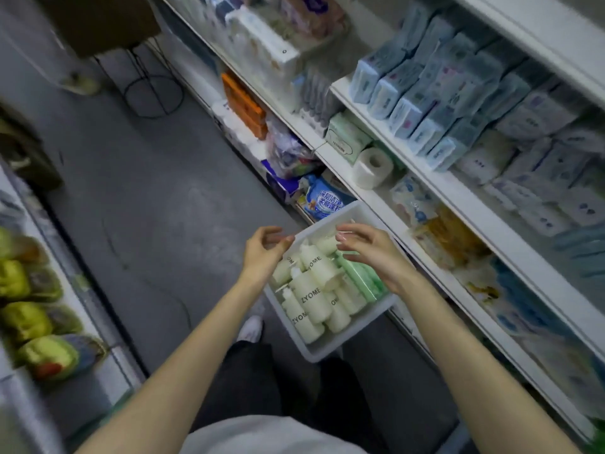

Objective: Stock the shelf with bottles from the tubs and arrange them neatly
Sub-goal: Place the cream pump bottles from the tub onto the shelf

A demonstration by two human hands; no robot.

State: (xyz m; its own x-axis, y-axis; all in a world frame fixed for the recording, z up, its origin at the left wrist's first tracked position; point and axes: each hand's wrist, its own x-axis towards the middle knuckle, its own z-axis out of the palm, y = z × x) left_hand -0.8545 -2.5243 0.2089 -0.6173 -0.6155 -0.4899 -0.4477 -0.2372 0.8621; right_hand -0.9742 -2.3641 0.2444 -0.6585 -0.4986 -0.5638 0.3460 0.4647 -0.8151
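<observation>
Reaching into white tub (330, 350) low beside shelf (393, 208): full of cream bottles (311, 296) lying flat, green packs (360, 276) along right wall. Right hand (370, 253) over the pile with fingers loosely bent, holding nothing. Left hand (262, 253) at far rim with fingers curled; can't tell if gripping it. Probably light, stiff plastic, smooth and rollable. Best taken round the body mid-label, not by the cap

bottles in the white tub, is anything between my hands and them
Nothing visible. The left hand and right hand are over the tub, whose bottles lie uncovered. Green packs lie beside them under the right hand.
</observation>
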